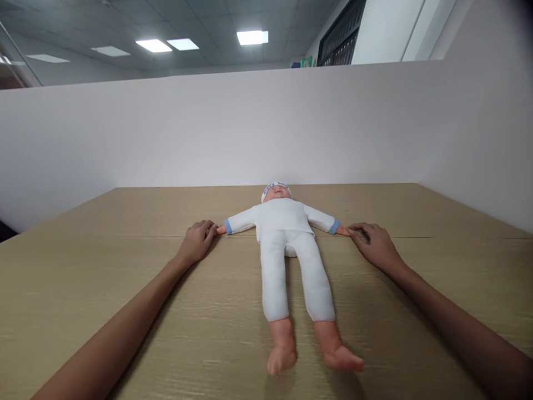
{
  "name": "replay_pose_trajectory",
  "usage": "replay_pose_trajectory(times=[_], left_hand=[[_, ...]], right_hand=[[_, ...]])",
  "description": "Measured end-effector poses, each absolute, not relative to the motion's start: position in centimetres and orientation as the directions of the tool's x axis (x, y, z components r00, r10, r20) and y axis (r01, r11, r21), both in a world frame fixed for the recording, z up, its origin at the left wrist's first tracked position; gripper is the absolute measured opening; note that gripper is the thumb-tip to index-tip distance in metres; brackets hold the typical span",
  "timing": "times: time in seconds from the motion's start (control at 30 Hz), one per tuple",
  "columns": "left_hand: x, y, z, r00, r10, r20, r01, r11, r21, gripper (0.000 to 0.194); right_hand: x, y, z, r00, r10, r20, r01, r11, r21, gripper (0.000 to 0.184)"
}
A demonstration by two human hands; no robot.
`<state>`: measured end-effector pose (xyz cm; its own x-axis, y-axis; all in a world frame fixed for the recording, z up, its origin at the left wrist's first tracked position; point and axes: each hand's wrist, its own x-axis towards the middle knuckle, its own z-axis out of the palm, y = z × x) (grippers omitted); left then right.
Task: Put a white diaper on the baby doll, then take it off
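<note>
A baby doll lies on its back on the wooden table, head toward the far wall and bare feet toward me. It wears a white top with blue cuffs, white trousers and a white headband with blue lettering. Its arms are spread out to both sides. With its fingers closed, my left hand grips the doll's hand on the left. My right hand pinches the doll's other hand between thumb and fingers. Both of my forearms rest low over the tabletop.
The light wood table has a thin seam running across it. A white partition wall rises behind its far edge and continues along the right. Beyond it are ceiling lights and a dark grille.
</note>
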<state>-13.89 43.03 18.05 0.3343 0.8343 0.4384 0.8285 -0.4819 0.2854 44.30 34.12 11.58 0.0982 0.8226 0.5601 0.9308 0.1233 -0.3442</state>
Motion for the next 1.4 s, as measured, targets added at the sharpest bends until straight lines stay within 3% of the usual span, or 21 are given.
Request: replay_pose_trajectory(times=[0.7,1.17,1.4], left_hand=[[-14.2,43.3,17.8,0.218,0.903,0.371,0.812,-0.378,0.444,0.05],[-14.2,43.4,17.8,0.277,0.885,0.375,0.812,-0.424,0.401,0.048],[-13.4,41.4,18.1,0.202,0.86,0.469,0.826,-0.407,0.39,0.043]], right_hand=[[44.6,34.0,11.5,0.114,0.827,0.551,0.926,0.112,-0.36,0.051],[44.4,33.9,11.0,0.141,0.815,0.563,0.944,0.061,-0.325,0.063],[43.6,33.1,12.0,0.154,0.764,0.627,0.922,0.117,-0.369,0.048]])
